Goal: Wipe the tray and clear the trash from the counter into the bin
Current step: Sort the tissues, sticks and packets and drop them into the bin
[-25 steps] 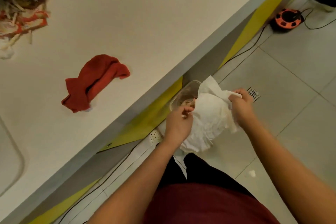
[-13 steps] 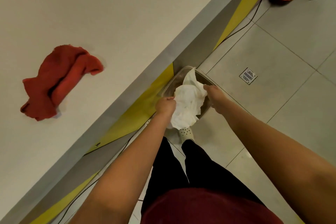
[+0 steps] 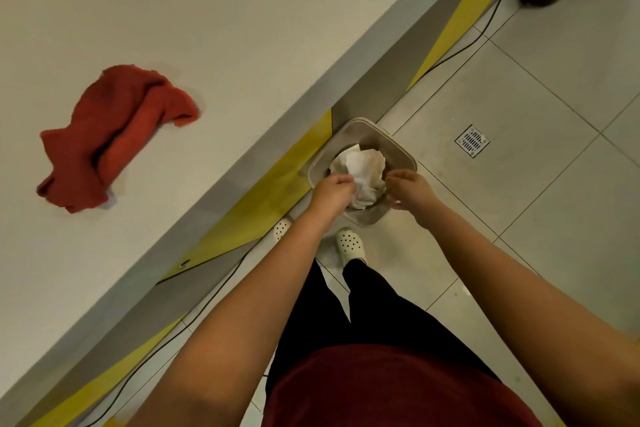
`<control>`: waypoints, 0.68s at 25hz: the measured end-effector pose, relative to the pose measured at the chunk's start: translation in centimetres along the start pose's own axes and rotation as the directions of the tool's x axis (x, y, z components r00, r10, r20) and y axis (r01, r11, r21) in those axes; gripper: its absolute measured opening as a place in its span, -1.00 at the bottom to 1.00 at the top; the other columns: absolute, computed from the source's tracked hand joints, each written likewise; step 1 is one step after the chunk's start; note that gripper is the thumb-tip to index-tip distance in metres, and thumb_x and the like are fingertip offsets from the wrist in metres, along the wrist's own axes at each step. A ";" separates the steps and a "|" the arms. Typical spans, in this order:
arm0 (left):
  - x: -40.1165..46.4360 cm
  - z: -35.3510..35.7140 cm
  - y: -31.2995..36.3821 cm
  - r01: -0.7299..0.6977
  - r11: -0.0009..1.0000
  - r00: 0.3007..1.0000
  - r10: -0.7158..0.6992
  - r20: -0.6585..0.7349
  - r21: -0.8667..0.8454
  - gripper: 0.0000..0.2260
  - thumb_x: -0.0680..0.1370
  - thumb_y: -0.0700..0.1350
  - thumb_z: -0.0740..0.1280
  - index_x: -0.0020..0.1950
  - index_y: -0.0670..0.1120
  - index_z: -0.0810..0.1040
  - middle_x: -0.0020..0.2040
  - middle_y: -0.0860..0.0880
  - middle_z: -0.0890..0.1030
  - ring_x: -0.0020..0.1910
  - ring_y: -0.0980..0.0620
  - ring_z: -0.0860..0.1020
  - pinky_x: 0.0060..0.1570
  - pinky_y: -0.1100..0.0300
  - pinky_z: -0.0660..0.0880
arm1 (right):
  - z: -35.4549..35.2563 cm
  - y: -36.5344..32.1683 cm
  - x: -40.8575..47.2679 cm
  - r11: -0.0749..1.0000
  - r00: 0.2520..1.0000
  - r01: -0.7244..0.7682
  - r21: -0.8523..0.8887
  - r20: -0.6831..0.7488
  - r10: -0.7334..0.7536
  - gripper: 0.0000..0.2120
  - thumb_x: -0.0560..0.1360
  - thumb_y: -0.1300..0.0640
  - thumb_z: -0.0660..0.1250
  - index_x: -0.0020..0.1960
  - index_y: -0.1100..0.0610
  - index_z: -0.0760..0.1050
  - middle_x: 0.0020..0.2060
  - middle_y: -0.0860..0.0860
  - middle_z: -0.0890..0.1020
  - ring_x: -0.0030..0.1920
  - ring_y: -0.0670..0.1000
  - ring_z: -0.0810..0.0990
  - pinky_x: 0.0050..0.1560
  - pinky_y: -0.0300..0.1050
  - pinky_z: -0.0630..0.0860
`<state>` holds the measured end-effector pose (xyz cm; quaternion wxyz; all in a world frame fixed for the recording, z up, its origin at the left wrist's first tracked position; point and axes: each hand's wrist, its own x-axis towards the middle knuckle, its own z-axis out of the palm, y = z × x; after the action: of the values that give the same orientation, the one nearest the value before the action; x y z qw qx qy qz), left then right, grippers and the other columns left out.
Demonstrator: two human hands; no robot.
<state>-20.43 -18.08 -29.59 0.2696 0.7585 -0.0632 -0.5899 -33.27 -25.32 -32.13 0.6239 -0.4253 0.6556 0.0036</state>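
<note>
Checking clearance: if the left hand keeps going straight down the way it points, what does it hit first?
Probably the crumpled white paper its fingers already touch, sitting inside the beige square bin. The left hand points down into the bin; depth is unclear.

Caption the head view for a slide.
Both hands, left hand and right hand, lower crumpled white paper into the floor bin beside the counter.

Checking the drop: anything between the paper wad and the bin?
Nothing visible. The paper wad already sits in the open mouth of the bin, no lid over it. The left hand still pinches its near edge; the right hand is at the other side, contact unclear.
</note>
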 end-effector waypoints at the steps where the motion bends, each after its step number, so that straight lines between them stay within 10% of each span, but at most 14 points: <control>1: -0.8 0.2 0.7 -0.055 0.998 0.998 0.055 -0.001 -0.009 -0.75 0.53 -0.19 0.25 0.20 -0.05 0.52 0.16 -0.12 0.57 -0.05 0.03 0.49 -0.27 0.22 0.42 | -0.1 -0.6 -0.8 0.998 0.999 0.048 0.037 -0.003 -0.047 -0.78 0.50 0.22 0.26 0.15 0.18 0.47 -0.11 0.12 0.54 -0.15 0.05 0.52 -0.07 -0.05 0.52; 5: -6.0 0.5 4.6 -0.315 0.949 0.949 0.315 0.019 -0.022 -0.76 0.53 -0.22 0.26 0.18 -0.07 0.52 -0.04 -0.01 0.57 -0.01 0.04 0.54 0.01 0.14 0.46 | -1.4 -5.6 -5.5 0.925 0.938 0.346 0.156 -0.063 -0.340 -0.84 0.52 0.28 0.24 0.02 0.06 0.45 -0.30 0.01 0.50 -0.43 -0.16 0.51 -0.37 -0.25 0.47; 10: -14.7 -2.2 9.9 -0.523 0.837 0.847 0.532 0.017 -0.162 -0.79 0.54 -0.25 0.26 0.14 -0.05 0.51 -0.23 0.06 0.52 -0.15 0.09 0.53 -0.21 0.27 0.42 | -3.0 -14.3 -12.9 0.681 0.720 0.694 0.236 -0.213 -0.660 -0.78 0.49 0.33 0.24 -0.06 0.01 0.45 -0.39 -0.07 0.43 -0.49 -0.17 0.41 -0.42 -0.24 0.43; 17: -21.3 -12.0 13.7 -0.661 0.732 0.742 0.606 -0.285 -0.164 -0.82 0.57 -0.16 0.24 0.12 0.03 0.52 -0.08 0.07 0.56 -0.16 0.14 0.55 -0.27 0.30 0.44 | 3.4 -22.4 -18.1 0.577 0.581 0.807 0.124 0.011 -0.814 -0.84 0.51 0.24 0.22 0.05 0.05 0.45 -0.24 -0.03 0.49 -0.32 -0.12 0.52 -0.29 -0.23 0.52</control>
<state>-12.57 -16.86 -2.78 0.5554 0.7079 -0.2140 -0.3802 -20.45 -27.76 -6.22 0.5997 -0.6437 0.3670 -0.3021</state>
